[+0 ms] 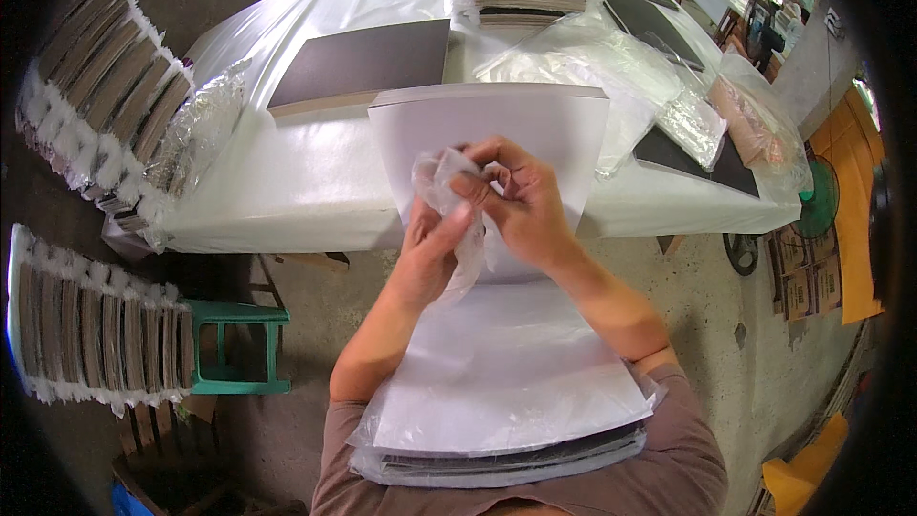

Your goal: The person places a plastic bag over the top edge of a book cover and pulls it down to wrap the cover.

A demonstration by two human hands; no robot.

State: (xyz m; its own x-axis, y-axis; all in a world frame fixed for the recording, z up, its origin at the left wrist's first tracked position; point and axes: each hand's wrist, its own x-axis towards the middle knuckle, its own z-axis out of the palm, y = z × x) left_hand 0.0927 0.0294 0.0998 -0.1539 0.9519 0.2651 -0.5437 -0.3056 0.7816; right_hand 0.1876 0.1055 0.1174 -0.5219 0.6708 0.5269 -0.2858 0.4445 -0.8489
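Both my hands are raised in front of a thick white-paged block (564, 134) that stands at the near table edge. Crumpled thin clear plastic (437, 177) is bunched between them. My left hand (435, 248) is closed on its lower part, thumb up. From the right, my right hand (523, 196) pinches the upper part, its fingers curled. A loose tail of the plastic hangs below. Against my body lies a wide white sheet-like panel (516, 392) with a dark layer under its lower edge, in clear wrap. Whether it joins the white block, I cannot tell.
White sheeting covers the table (325, 182). On it lie a dark flat panel (363, 62), a wrapped stack (530, 0) and loose clear plastic (592, 67). Wrapped stacks (115, 67) stand at the left, others (105, 325) beside a green stool (239, 311). A green fan (820, 196) stands right.
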